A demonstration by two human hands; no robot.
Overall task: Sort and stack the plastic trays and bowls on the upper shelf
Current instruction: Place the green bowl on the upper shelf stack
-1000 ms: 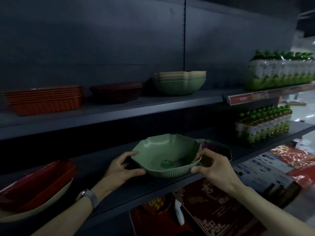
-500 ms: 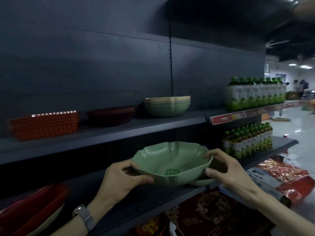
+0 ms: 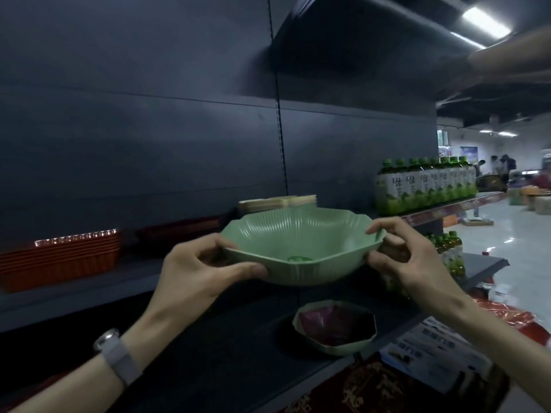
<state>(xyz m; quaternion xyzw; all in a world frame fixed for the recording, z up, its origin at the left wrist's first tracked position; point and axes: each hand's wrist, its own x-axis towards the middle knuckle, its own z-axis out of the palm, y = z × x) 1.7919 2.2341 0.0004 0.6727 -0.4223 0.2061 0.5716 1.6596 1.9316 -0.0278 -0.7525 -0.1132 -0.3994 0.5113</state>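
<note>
The left hand (image 3: 205,272) and right hand (image 3: 408,263) pinch opposite rims of the green bowl (image 3: 301,248), held in the air before the upper shelf (image 3: 89,296); orange trays (image 3: 59,257) and a bowl stack (image 3: 277,202) already stand there; this bowl and a lower bowl (image 3: 334,326) apparently remain unstacked.

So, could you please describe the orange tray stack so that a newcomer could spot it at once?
Look at the dark shelving wall, then its upper shelf. At the shelf's far left, well left of the held green bowl, sits the stack of orange trays. Unlike the dark red trays beside it, it is bright orange, with light glinting along its top rim.
</note>
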